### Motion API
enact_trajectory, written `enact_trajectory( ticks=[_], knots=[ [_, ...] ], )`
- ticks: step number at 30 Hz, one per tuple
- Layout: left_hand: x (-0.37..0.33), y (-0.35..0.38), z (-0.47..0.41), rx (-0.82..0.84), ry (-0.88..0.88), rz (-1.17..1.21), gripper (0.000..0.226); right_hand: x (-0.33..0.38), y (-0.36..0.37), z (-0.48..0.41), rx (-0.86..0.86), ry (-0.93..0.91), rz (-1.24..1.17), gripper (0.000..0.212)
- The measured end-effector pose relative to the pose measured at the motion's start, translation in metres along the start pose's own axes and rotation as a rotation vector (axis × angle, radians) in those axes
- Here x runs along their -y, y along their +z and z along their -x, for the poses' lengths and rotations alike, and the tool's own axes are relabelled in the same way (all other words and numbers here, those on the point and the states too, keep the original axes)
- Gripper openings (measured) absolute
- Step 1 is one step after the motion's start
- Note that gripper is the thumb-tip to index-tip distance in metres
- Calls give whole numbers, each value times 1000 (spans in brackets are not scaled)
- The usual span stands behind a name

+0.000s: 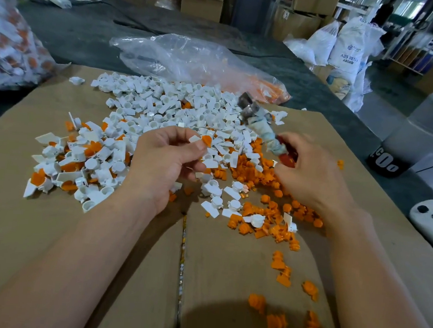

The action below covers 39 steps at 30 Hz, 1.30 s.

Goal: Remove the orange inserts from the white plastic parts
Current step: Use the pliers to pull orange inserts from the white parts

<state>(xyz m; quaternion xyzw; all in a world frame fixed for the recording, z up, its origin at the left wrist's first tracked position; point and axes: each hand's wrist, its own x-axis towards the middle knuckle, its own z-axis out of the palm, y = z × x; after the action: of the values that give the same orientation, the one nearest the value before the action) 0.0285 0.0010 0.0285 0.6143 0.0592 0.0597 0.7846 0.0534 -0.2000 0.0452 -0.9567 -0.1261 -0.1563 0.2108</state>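
Left hand (pixel 169 160): thumb and forefinger pinch part (pixel 194 138), insert (pixel 207 140) seated in it.
Right hand (pixel 310 176): fist round tool (pixel 260 123); head blurred.
Parts pile (pixel 168 108): beyond both hands.
Loose inserts (pixel 267 193): below right hand, spreading nearer.
Room: bare cardboard (pixel 74 243) nearest, left.
Cut off: bag (pixel 7 44), left border.

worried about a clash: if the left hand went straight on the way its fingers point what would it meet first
Probably the wrapped handle of the tool in the right hand: the left hand, pinching a white part with its orange insert, points right at it. Depth is unclear.
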Motion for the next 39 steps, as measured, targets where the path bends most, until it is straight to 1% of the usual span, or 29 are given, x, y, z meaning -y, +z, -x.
enact_trajectory(
  ticks=[3, 7, 9, 14, 16, 20, 23, 24, 26, 30, 34, 39],
  knots=[
    [0, 2, 1, -20, 30, 6, 18, 5, 5, 0, 84, -56, -2, 43],
    [-2, 2, 1, -46, 57, 36, 19, 7, 8, 2, 179, -82, -6, 50],
    [-2, 2, 1, -61, 67, 45, 19, 9, 8, 3, 196, -96, -23, 52],
    [-2, 1, 0, -97, 95, 60, 19, 14, 9, 5, 223, -145, -27, 47],
    [-2, 1, 1, -102, 107, 60, 20, 16, 11, 6, 249, -154, -18, 49],
    [-2, 1, 1, -94, 120, 57, 20, 20, 13, 7, 273, -160, -22, 43],
    [-1, 2, 1, -90, 129, 54, 20, 21, 13, 6, 290, -172, -3, 55],
    [-1, 2, 1, -88, 132, 55, 21, 20, 13, 6, 292, -173, -4, 54],
    [-1, 2, 2, -82, 135, 76, 21, 19, 12, 5, 290, -171, -20, 46],
    [-2, 2, 1, -60, 129, 117, 18, 20, 11, 7, 292, -183, -54, 38],
    [-1, 2, -1, -59, 123, 122, 19, 22, 11, 9, 267, -184, -119, 17],
    [1, 3, -2, -74, 111, 127, 22, 22, 14, 10, 245, -180, -99, 7]
  ],
)
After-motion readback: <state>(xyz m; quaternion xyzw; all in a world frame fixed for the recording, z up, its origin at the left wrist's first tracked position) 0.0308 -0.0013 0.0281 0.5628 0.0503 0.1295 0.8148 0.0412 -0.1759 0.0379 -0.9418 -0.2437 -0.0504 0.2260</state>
